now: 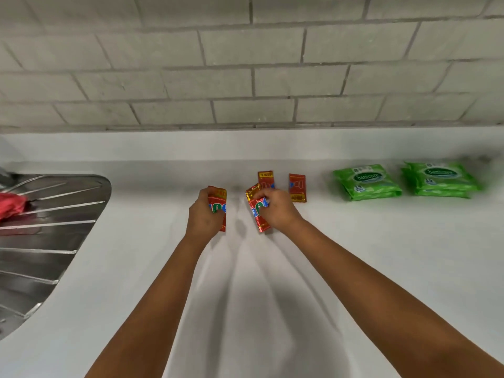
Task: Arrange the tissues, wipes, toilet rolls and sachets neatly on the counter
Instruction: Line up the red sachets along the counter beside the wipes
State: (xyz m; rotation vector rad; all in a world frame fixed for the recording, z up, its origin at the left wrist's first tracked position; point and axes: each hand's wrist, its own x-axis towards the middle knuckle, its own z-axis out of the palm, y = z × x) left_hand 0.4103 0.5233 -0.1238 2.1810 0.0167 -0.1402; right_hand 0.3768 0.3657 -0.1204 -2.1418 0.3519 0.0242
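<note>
Sachets in red and gold foil take the middle of the frame as a person sorts them on a white surface (354, 268) below a grey tiled wall (245, 64). The left hand (203, 214) is closed around one sachet (219, 207), fingers curled over its upper half, the packet standing lengthwise with its lower end at or near the top; whether it touches cannot be told. The right hand (275, 210) pinches a second sachet (256, 211), thumb and fingers closed on its right edge, the packet tilted with its top leaning toward the left of the frame. Just above the right hand, two more sachets lie flat and upright side by side: one (266, 180) partly hidden by the knuckles, the other (297, 188) clear to its right. Their spacing suggests a row being built, and the two packets in hand look bound for places beside them. Toward the right of the frame, two stacks of green wipes, a nearer stack (366, 182) and a farther stack (440, 180), sit squared against the back edge, apparently already grouped by kind. At the left edge a steel drainboard (49, 241) holds something pink (11, 204), too blurred to identify. No tissues or toilet rolls appear.
</note>
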